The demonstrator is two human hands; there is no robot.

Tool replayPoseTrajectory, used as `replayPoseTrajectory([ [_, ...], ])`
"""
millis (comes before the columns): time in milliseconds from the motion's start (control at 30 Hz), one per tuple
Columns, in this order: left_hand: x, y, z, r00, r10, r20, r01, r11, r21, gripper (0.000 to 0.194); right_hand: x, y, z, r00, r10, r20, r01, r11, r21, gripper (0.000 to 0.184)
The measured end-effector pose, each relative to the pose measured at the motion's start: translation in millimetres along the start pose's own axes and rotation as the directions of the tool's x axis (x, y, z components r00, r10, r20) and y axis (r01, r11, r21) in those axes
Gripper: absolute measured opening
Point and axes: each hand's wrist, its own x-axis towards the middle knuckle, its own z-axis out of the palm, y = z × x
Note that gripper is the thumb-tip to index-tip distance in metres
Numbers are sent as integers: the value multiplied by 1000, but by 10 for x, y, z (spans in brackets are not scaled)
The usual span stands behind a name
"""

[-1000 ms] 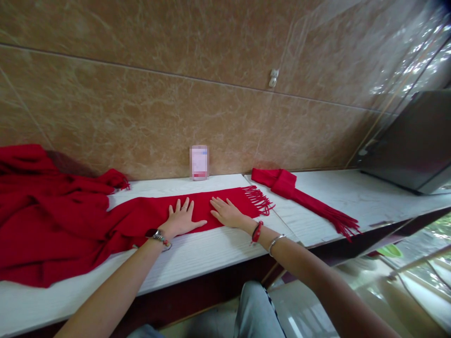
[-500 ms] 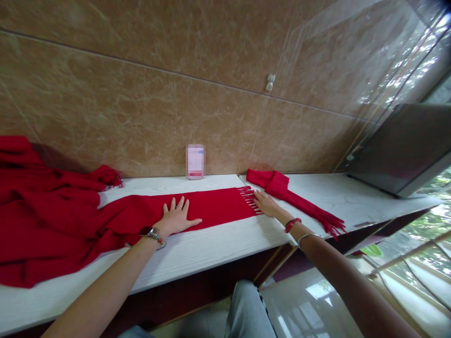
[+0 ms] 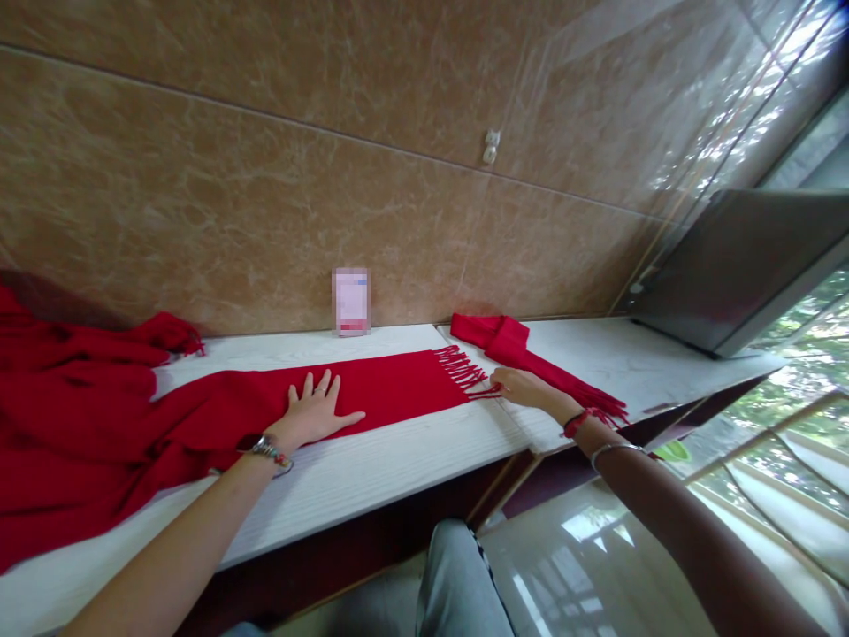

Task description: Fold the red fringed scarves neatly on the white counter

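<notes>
A red scarf [image 3: 391,382] lies along a white tabletop [image 3: 398,460], flat toward its fringed right end and bunched in loose folds at the left. My left hand [image 3: 315,411] rests palm down on the flat part, fingers spread. At the fringe [image 3: 461,370], my right hand [image 3: 527,389] has its fingers pinched together on a few of the tassels, which stretch out toward it. Behind that hand lies a second red scarf [image 3: 508,341], folded narrow and knotted or wrapped near its far end; my wrist partly covers its tassels.
A phone-like card [image 3: 351,303], blurred out, leans against the brown tiled wall [image 3: 265,221]. To the right stands a dark grey box-shaped appliance [image 3: 736,265]. My knee [image 3: 457,575] is below the table's front edge.
My right hand has gone from lying flat beside the fringe to pinching its tassels, pulling a few outward. My left hand stays spread on the scarf. The whole view has shifted slightly.
</notes>
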Motion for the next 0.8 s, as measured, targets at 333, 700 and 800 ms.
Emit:
replayPoseTrajectory([
  [333, 2, 4, -14, 1000, -12, 13, 12, 1000, 3, 106, 266, -554, -121, 965, -235, -119, 254, 949, 188, 23],
  [700, 5, -14, 0, 1000, 7, 2, -7, 1000, -22, 104, 78, 52, -169, 999, 37, 10, -36, 998, -52, 18],
  [800, 2, -11, -5, 1000, 9, 1, -9, 1000, -22, 103, 244, -196, -240, 996, -14, -86, 13, 1000, -7, 20],
])
